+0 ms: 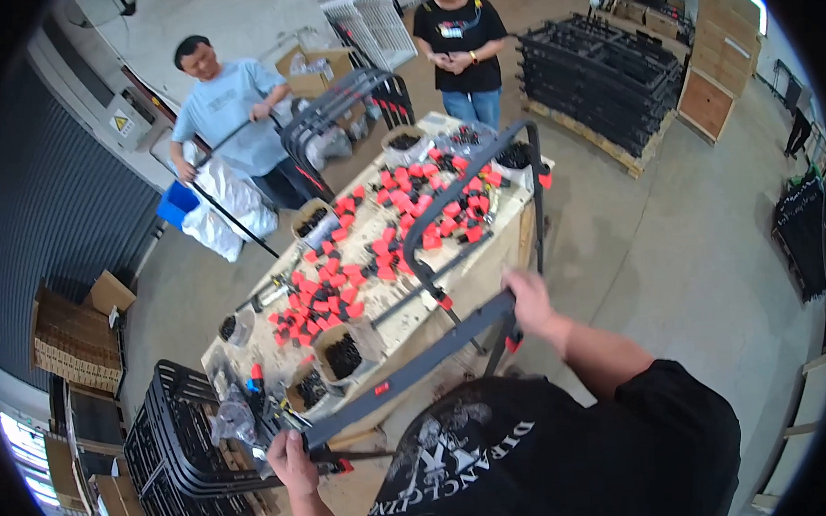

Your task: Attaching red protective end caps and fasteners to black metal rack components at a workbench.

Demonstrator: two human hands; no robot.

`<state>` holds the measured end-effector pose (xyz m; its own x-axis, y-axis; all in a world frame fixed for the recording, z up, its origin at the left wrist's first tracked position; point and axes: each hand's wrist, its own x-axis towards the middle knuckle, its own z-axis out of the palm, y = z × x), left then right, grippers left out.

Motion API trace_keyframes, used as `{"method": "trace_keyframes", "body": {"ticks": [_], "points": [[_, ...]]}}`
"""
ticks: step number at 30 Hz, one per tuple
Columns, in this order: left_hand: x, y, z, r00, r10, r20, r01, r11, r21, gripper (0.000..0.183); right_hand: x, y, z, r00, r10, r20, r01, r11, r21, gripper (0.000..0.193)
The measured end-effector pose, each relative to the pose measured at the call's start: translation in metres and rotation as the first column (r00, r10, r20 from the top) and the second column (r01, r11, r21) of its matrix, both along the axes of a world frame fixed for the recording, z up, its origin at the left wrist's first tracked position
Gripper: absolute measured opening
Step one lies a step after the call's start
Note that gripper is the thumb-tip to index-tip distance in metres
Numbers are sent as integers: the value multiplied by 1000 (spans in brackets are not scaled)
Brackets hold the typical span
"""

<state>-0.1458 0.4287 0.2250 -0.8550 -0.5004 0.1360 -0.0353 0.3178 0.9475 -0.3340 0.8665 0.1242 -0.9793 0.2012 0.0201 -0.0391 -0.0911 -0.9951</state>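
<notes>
The left hand [293,462] and right hand [530,304] grip one long, flat black bar [420,361] near its ends; beyond them lie small red-and-black pieces [322,305].

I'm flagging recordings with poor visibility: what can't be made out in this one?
All in the head view:
Left grip: contact beneath the black frame, hidden by the frame.
Frame's lower tubing: partly hidden by the wearer's shirt.
Far person in black: top of head cut off by upper edge.
Black parts: too small to tell apart.
</notes>
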Motion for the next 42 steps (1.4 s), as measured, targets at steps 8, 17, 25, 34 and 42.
{"method": "trace_keyframes", "body": {"ticks": [8, 17, 25, 34, 42], "points": [[-118, 178, 19, 993, -93, 71, 69, 956, 286, 32, -122, 173, 72, 956, -277, -95, 284, 957, 67, 44], [-216, 304, -66, 964, -265, -27, 230, 776, 587, 30, -94, 254, 35, 902, -420, -102, 433, 873, 226, 46], [-270, 320, -101, 973, -229, 17, 173, 781, 600, 31, 5, 312, -117, 770, -447, 455, 204, 849, 487, 48], [-317, 312, -94, 997, -78, 28, 50, 831, 554, 28, -3, 296, -147, 800, -231, 554, -186, 782, 595, 41], [-321, 293, -102, 993, -45, 105, 12, 956, 294, 44, -31, 267, -150, 795, -98, 598, -377, 694, 614, 41]]}}
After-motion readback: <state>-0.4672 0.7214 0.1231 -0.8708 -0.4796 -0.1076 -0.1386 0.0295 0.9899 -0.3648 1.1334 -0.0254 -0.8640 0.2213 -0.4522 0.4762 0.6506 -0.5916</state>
